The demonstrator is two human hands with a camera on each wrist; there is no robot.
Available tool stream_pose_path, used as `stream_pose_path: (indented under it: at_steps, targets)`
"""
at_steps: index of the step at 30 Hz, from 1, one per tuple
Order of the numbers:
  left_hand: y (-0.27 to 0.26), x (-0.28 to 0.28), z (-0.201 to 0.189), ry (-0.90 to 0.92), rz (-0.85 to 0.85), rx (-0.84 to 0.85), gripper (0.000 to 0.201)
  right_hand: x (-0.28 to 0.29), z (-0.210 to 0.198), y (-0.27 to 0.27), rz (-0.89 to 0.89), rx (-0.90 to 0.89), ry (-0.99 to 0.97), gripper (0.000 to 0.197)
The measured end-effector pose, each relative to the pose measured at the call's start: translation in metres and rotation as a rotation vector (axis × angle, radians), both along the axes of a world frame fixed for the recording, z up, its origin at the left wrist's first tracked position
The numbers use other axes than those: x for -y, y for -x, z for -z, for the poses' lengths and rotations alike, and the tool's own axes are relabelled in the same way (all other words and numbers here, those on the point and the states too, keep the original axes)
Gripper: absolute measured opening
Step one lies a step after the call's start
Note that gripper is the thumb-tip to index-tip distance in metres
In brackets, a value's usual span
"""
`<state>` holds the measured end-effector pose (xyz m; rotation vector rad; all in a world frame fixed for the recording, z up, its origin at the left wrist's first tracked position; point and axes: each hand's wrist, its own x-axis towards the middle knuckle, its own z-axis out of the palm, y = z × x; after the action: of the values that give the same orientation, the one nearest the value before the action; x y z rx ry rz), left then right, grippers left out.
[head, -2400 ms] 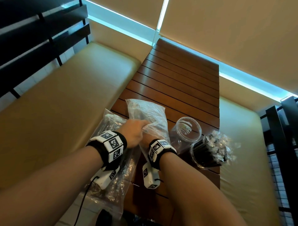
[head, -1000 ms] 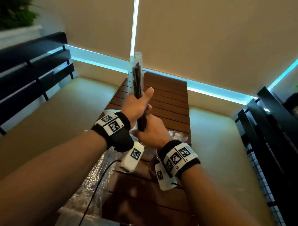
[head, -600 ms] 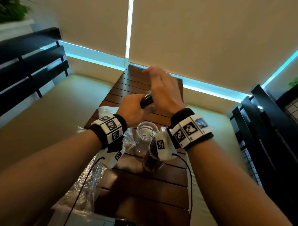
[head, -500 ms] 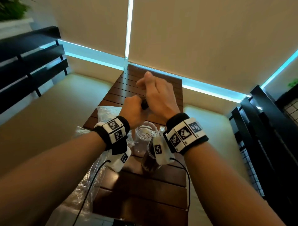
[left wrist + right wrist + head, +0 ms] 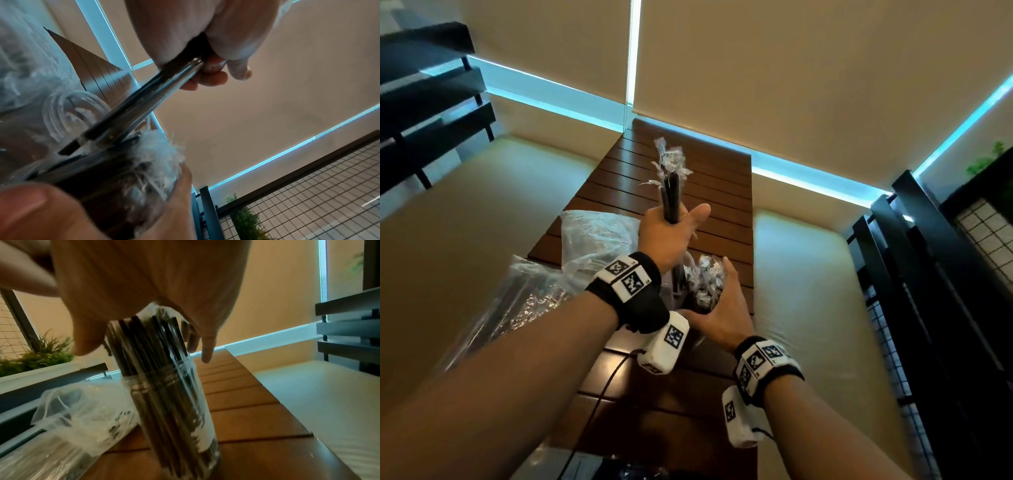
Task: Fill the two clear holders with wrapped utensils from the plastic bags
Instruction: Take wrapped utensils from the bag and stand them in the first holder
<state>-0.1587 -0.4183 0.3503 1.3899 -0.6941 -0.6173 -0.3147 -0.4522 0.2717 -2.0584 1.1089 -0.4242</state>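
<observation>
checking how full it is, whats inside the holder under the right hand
The clear holder is packed with upright dark wrapped utensils, their wrapper tips bunched at the rim. The right hand covers part of the top; its bottom is blurred.

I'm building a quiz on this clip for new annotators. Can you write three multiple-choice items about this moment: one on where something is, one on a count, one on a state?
1. Where do the plastic bags lie relative to the holders?
A. to their left
B. to their right
C. on the floor

2. How many clear holders are on the table?
A. one
B. two
C. four

3. What is in the full holder that the right hand touches?
A. nothing
B. water
C. dark wrapped utensils

Key: 1 A, the head view shows both bags left of the hands. 2 B, the left wrist view shows an empty holder behind the full one. 3 C, the right wrist view shows it packed while the left hand grips a bundle of wrapped utensils.
</observation>
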Motion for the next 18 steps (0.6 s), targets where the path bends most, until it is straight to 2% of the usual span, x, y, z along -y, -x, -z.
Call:
stream_pose_path:
  at_steps: [4,8,10,14,18]
  targets:
    - [0.010,0.008,0.010,-0.018,-0.005,-0.073,0.044,-0.005,0.011,-0.010,0.114,0.081,0.018,0.115]
    - [0.019,0.010,0.025,-0.064,-0.022,-0.026,0.049,-0.008,0.011,-0.014,0.159,0.092,0.060,0.097]
    - [0.020,0.008,0.042,-0.135,-0.017,-0.021,0.052,-0.010,0.014,-0.014,0.200,0.092,0.071,0.093]
    - [0.024,0.001,0.076,-0.248,0.000,-0.048,0.043,-0.009,0.019,-0.014,0.215,0.078,0.063,0.090]
    - [0.035,-0.003,0.092,-0.275,0.061,-0.038,0.041,-0.006,0.019,-0.012,0.217,0.065,0.048,0.086]
